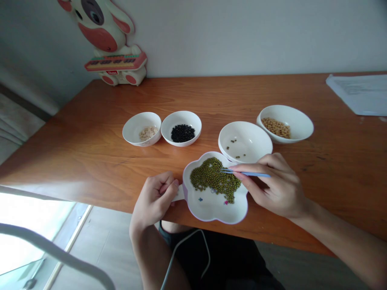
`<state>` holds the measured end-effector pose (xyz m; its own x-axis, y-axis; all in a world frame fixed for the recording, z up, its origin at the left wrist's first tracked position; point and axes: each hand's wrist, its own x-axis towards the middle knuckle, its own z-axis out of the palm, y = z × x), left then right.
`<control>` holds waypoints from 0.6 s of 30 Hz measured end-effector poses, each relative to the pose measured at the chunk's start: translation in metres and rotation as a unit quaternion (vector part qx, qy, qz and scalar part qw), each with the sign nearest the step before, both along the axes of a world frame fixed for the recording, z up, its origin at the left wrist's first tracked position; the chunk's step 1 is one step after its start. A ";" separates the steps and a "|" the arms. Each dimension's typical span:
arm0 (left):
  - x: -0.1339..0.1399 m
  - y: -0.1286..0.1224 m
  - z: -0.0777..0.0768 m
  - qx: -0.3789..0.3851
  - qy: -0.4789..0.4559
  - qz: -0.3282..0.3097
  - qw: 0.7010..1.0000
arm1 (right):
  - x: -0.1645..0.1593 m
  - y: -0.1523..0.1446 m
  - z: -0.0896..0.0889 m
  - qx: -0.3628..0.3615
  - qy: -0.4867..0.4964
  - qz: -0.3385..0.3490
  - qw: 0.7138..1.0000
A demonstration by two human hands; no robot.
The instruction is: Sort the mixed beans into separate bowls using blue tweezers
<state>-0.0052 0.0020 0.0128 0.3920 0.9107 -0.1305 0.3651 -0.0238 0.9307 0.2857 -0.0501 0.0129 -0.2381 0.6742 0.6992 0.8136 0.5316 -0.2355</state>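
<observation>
My left hand point(159, 197) is closed around the short handle of a white flower-shaped dish point(208, 211) with a lilac rim, at the table's front edge. Green mung beans point(211, 175) cover the dish's upper part, leaving its lower part bare. Pinched in my right hand point(278, 185) is a pair of blue tweezers point(252, 174), whose tips are among the beans. Whether a bean sits between the tips is too small to tell. Just behind the dish stands a white bowl point(249, 139) with several small dark beans scattered on its bottom.
Behind and right, a white bowl point(299, 125) holds tan beans point(275, 127). To the left, one bowl point(193, 119) has black beans point(183, 133), another point(133, 125) pale flat pieces point(148, 133). A cow toy point(121, 60) and papers point(363, 94) lie farther back on the wooden table point(90, 161).
</observation>
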 end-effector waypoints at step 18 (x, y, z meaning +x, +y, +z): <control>0.000 0.001 0.000 0.006 0.011 -0.002 1.000 | -0.002 0.001 -0.001 0.014 -0.003 -0.006 1.000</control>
